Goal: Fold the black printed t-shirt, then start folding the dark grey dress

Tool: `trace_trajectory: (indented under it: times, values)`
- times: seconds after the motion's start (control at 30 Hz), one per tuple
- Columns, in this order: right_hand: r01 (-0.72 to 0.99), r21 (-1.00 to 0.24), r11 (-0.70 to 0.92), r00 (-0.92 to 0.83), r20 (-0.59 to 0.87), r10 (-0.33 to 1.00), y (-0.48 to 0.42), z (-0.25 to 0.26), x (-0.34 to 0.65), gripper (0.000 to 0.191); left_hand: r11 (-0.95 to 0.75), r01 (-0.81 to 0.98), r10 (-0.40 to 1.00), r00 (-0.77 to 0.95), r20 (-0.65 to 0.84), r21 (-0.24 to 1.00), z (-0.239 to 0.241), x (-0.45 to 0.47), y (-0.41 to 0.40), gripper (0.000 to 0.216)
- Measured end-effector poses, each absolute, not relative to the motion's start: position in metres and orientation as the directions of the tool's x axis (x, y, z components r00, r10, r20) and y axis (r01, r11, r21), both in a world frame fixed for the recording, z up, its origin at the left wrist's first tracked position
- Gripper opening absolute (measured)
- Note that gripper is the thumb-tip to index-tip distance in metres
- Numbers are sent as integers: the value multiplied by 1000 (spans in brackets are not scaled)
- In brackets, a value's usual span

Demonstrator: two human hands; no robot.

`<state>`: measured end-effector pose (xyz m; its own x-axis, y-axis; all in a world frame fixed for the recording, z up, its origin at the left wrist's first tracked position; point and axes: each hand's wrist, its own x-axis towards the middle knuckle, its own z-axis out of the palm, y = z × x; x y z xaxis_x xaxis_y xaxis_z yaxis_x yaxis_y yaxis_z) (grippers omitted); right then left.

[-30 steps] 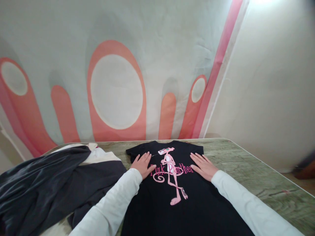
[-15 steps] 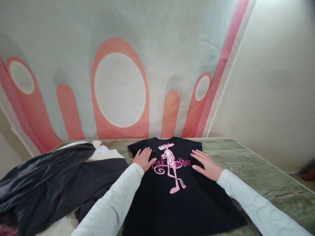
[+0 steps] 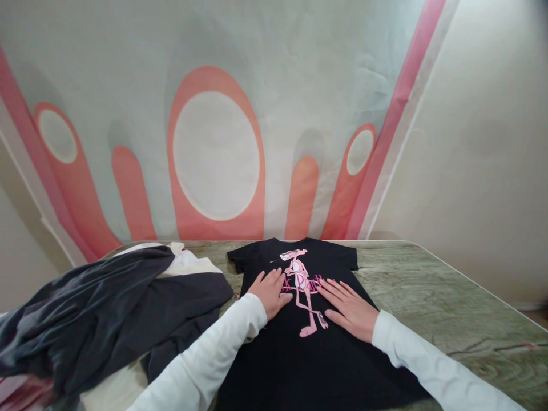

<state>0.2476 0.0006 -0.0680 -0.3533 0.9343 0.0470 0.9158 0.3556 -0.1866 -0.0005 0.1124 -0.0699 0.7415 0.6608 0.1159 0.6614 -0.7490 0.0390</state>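
Black T-shirt (image 3: 317, 362), laid out front side up on a wood-grain counter (image 3: 436, 291), with its lower part toward the viewer and its neckline at the far edge. Nearest, two forearms in white sleeves (image 3: 423, 357) reach in from below, one on each side of the shirt. At lower left, scraps of pink cloth (image 3: 29, 391) and cream cloth (image 3: 115, 388) show beneath a heap of dark garments (image 3: 120, 308), which lies beside the shirt. Farther up, the left hand (image 3: 269, 292) rests palm down on the shirt's chest, its grip loose and flat, thumb pointing inward. Opposite, the right hand (image 3: 353, 311) lies palm down too, its grip flattened, fingers slightly spread and thumb apart. Between them is a printed pink cartoon panther (image 3: 298, 271), legs crossed, with pink lettering (image 3: 303, 283) across it, partly covered by both hands. Beyond, the short sleeves of the shirt spread to either side. Behind the counter stands a grey backdrop (image 3: 321, 85) with coral rounded shapes, the largest around a white oval (image 3: 217, 154). A plain pale wall (image 3: 483, 171) is at right.
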Motion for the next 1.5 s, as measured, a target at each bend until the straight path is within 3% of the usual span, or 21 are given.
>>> trace_trajectory:
  times: [0.13, 0.73, 0.87, 1.0, 1.13, 1.3, 1.37, 1.5]
  values:
    - [915, -189, 357, -353, 56, 934, 1, -69, 248, 54, -763, 641, 646, 755, 111, 82, -75, 0, 86, 65]
    - [939, -119, 324, -318, 69, 946, 1, -78, 254, 54, -722, 689, 660, 713, 236, -60, -87, -73, 73, 58]
    - [955, -111, 275, -275, 22, 961, 9, -86, 278, 58, -729, 685, 663, 710, 238, -10, -80, -81, 57, 48]
    - [982, -103, 158, -154, 43, 987, 3, -80, 316, 57, -862, 481, 507, 815, 281, 160, -62, -85, 15, 33]
    - [943, -233, 236, -208, 136, 969, -35, -59, 322, 40, -908, 296, 386, 868, 313, 298, -45, -89, -23, 37]
    - [765, -498, 408, -403, 125, 907, -95, -36, 284, 19, -912, 319, 392, 862, 322, 257, -41, -91, -35, 23]
    - [729, -527, 436, -445, 119, 888, -109, -35, 272, 21, -917, 337, 392, 861, 325, 215, -43, -92, -35, 27]
    - [733, -455, 506, -488, 166, 857, -117, -44, 261, 19, -918, 359, 395, 870, 295, 169, -47, -93, -37, 34]
